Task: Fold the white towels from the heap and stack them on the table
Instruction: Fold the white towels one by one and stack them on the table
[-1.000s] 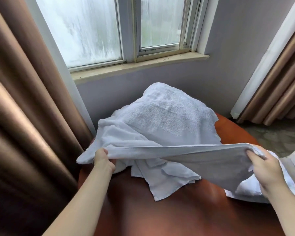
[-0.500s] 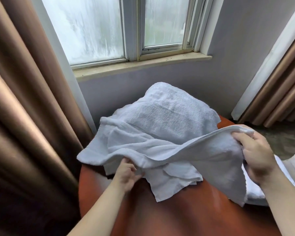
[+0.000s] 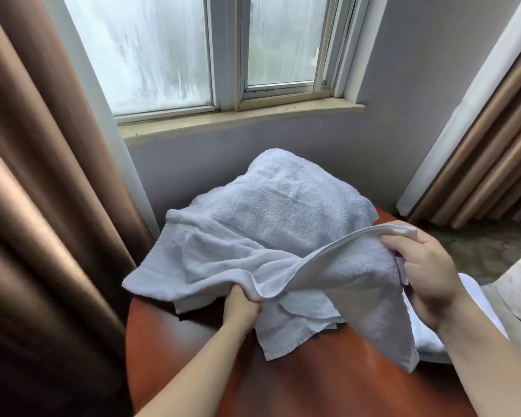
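My left hand (image 3: 242,308), fingers clamped on the low edge of the white towel (image 3: 352,272), my right hand (image 3: 430,278) pinching its raised corner, towel stretched above the heap (image 3: 289,203), on the table (image 3: 313,383)

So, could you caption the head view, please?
Left hand and right hand grip a white towel over the heap on the table.

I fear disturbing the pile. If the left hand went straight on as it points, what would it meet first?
Likely the towel that the left hand grips, draped just above it; behind lies the heap, though depth is unclear.
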`<action>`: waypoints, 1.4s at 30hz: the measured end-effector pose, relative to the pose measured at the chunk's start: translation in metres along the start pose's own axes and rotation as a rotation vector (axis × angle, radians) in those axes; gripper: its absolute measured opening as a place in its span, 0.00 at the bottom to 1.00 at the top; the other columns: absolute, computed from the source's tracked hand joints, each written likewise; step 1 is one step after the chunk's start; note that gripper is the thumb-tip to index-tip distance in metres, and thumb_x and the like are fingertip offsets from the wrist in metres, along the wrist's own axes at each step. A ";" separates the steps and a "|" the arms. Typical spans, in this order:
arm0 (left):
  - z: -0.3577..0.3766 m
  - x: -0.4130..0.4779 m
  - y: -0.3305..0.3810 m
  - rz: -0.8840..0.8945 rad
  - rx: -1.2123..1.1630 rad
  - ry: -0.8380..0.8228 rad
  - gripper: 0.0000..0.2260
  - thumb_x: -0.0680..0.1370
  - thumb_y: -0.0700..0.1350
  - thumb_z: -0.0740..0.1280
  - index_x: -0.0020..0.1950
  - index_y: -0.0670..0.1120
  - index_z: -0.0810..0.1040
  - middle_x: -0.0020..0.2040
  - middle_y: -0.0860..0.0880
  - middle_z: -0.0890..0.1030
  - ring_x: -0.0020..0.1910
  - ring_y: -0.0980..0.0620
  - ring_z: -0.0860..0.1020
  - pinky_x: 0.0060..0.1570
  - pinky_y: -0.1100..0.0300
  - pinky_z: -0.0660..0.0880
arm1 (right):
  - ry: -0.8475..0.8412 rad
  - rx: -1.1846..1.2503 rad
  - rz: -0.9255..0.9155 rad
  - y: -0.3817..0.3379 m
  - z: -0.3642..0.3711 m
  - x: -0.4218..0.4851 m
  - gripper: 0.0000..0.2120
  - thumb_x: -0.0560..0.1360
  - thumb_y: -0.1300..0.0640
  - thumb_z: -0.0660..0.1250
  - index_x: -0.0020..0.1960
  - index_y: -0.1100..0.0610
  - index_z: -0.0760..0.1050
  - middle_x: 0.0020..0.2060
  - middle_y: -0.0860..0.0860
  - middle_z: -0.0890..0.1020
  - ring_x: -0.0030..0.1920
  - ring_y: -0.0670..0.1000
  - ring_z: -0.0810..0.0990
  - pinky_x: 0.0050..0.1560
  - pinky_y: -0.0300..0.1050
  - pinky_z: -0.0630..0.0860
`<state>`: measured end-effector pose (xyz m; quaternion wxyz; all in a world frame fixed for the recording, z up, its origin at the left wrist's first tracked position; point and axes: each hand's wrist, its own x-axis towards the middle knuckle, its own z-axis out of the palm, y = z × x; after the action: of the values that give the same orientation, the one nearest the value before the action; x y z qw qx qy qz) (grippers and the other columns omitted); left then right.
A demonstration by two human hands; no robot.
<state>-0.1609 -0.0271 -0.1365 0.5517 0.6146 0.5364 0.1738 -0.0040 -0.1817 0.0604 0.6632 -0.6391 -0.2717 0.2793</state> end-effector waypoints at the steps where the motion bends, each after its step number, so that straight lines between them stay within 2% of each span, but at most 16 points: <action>1: -0.001 0.001 0.000 0.020 0.086 0.034 0.21 0.65 0.42 0.65 0.58 0.48 0.74 0.54 0.46 0.80 0.54 0.43 0.78 0.50 0.55 0.76 | -0.003 -0.001 -0.002 0.000 -0.001 -0.001 0.11 0.77 0.70 0.58 0.44 0.63 0.78 0.34 0.52 0.79 0.35 0.45 0.78 0.33 0.35 0.75; 6: -0.013 0.010 0.004 0.096 0.504 0.239 0.13 0.76 0.42 0.62 0.58 0.45 0.80 0.60 0.43 0.80 0.64 0.40 0.71 0.61 0.51 0.63 | 0.034 0.030 -0.017 0.002 -0.017 -0.001 0.08 0.77 0.69 0.58 0.46 0.67 0.76 0.38 0.57 0.78 0.40 0.50 0.77 0.36 0.38 0.75; 10: -0.037 0.014 -0.004 0.375 0.446 0.399 0.23 0.72 0.58 0.58 0.48 0.44 0.84 0.50 0.41 0.82 0.57 0.38 0.73 0.57 0.48 0.60 | 0.219 0.107 -0.030 0.005 -0.037 0.005 0.13 0.77 0.70 0.58 0.39 0.59 0.77 0.32 0.50 0.81 0.37 0.46 0.79 0.37 0.38 0.76; 13: -0.055 0.014 -0.001 0.586 0.386 0.535 0.19 0.71 0.59 0.60 0.40 0.47 0.83 0.43 0.46 0.78 0.50 0.42 0.74 0.52 0.51 0.59 | 0.300 0.123 -0.022 0.012 -0.047 0.007 0.13 0.76 0.69 0.60 0.38 0.57 0.77 0.29 0.47 0.81 0.34 0.44 0.79 0.36 0.38 0.77; 15: -0.066 0.012 0.005 0.691 0.417 0.579 0.16 0.71 0.58 0.63 0.39 0.48 0.83 0.48 0.47 0.78 0.53 0.42 0.74 0.55 0.53 0.58 | 0.315 0.116 -0.028 0.017 -0.053 0.008 0.16 0.76 0.69 0.60 0.35 0.55 0.77 0.27 0.45 0.80 0.31 0.42 0.79 0.31 0.34 0.76; 17: -0.076 0.010 0.010 0.765 0.421 0.561 0.13 0.71 0.57 0.64 0.39 0.50 0.83 0.60 0.47 0.75 0.62 0.42 0.69 0.62 0.51 0.54 | 0.333 0.106 -0.045 0.020 -0.057 0.009 0.21 0.76 0.69 0.60 0.29 0.53 0.78 0.25 0.43 0.78 0.29 0.40 0.77 0.30 0.32 0.74; 19: -0.085 0.010 0.015 0.815 0.434 0.509 0.11 0.72 0.56 0.65 0.39 0.51 0.82 0.69 0.48 0.70 0.71 0.46 0.62 0.66 0.39 0.50 | 0.349 0.078 -0.064 0.022 -0.060 0.010 0.24 0.76 0.69 0.61 0.26 0.50 0.78 0.24 0.42 0.76 0.30 0.40 0.75 0.31 0.32 0.72; 21: -0.093 0.014 0.021 0.801 0.460 0.406 0.09 0.73 0.52 0.66 0.41 0.48 0.81 0.72 0.45 0.70 0.73 0.45 0.62 0.66 0.34 0.53 | 0.352 0.064 -0.075 0.023 -0.063 0.012 0.23 0.75 0.69 0.61 0.27 0.50 0.78 0.25 0.42 0.76 0.32 0.41 0.74 0.33 0.33 0.72; 22: -0.096 0.015 0.026 0.758 0.465 0.323 0.10 0.74 0.52 0.64 0.43 0.46 0.79 0.69 0.43 0.73 0.70 0.43 0.68 0.65 0.36 0.59 | 0.340 0.065 -0.073 0.023 -0.065 0.012 0.22 0.75 0.69 0.61 0.28 0.51 0.78 0.26 0.42 0.76 0.32 0.42 0.74 0.33 0.33 0.72; 24: -0.100 0.015 0.037 0.720 0.501 0.202 0.18 0.75 0.57 0.57 0.46 0.43 0.75 0.52 0.43 0.81 0.54 0.39 0.78 0.52 0.45 0.70 | 0.307 0.043 -0.062 0.020 -0.066 0.012 0.18 0.76 0.68 0.60 0.32 0.55 0.79 0.28 0.44 0.78 0.33 0.43 0.76 0.31 0.32 0.73; 26: -0.103 0.013 0.043 0.726 0.545 0.171 0.15 0.76 0.55 0.55 0.45 0.43 0.70 0.39 0.44 0.77 0.43 0.37 0.77 0.41 0.51 0.66 | 0.296 -0.010 -0.046 0.017 -0.066 0.014 0.14 0.77 0.68 0.61 0.37 0.56 0.78 0.29 0.45 0.78 0.34 0.44 0.75 0.30 0.32 0.72; 29: -0.100 0.008 0.046 0.773 0.520 0.182 0.08 0.81 0.49 0.58 0.46 0.45 0.68 0.38 0.49 0.74 0.42 0.38 0.76 0.39 0.52 0.65 | 0.359 -0.144 -0.039 0.021 -0.070 0.018 0.12 0.76 0.67 0.62 0.38 0.56 0.77 0.31 0.44 0.78 0.38 0.46 0.75 0.38 0.38 0.72; 33: -0.088 -0.004 0.056 0.938 0.526 0.162 0.07 0.78 0.55 0.55 0.44 0.53 0.63 0.33 0.48 0.77 0.34 0.41 0.77 0.33 0.55 0.68 | 0.380 -0.606 -0.089 0.025 -0.075 0.013 0.09 0.75 0.63 0.61 0.43 0.53 0.78 0.39 0.48 0.81 0.47 0.55 0.77 0.48 0.47 0.72; 36: -0.067 -0.019 0.076 1.145 0.600 0.133 0.08 0.77 0.52 0.57 0.41 0.51 0.61 0.29 0.49 0.74 0.28 0.46 0.72 0.26 0.58 0.65 | 0.209 -0.942 -0.238 0.021 -0.066 0.003 0.07 0.75 0.57 0.60 0.44 0.53 0.77 0.41 0.49 0.80 0.46 0.57 0.76 0.44 0.48 0.71; 39: -0.043 -0.039 0.098 1.302 0.648 0.130 0.10 0.77 0.51 0.58 0.39 0.51 0.59 0.29 0.52 0.70 0.28 0.50 0.68 0.25 0.58 0.61 | 0.047 -1.091 -0.333 0.016 -0.042 -0.009 0.08 0.71 0.52 0.64 0.48 0.50 0.79 0.45 0.48 0.82 0.47 0.58 0.79 0.44 0.51 0.75; 42: -0.025 -0.056 0.114 1.473 0.645 0.103 0.09 0.76 0.48 0.60 0.40 0.51 0.61 0.31 0.51 0.71 0.29 0.51 0.68 0.25 0.59 0.60 | -0.118 -1.092 -0.392 0.014 -0.015 -0.017 0.19 0.66 0.46 0.61 0.55 0.47 0.79 0.41 0.43 0.83 0.44 0.53 0.82 0.43 0.47 0.76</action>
<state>-0.1486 -0.0414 -0.0083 0.0654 0.9307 0.0420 0.3574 -0.0057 -0.2037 0.0458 0.2607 -0.8094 -0.5261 0.0060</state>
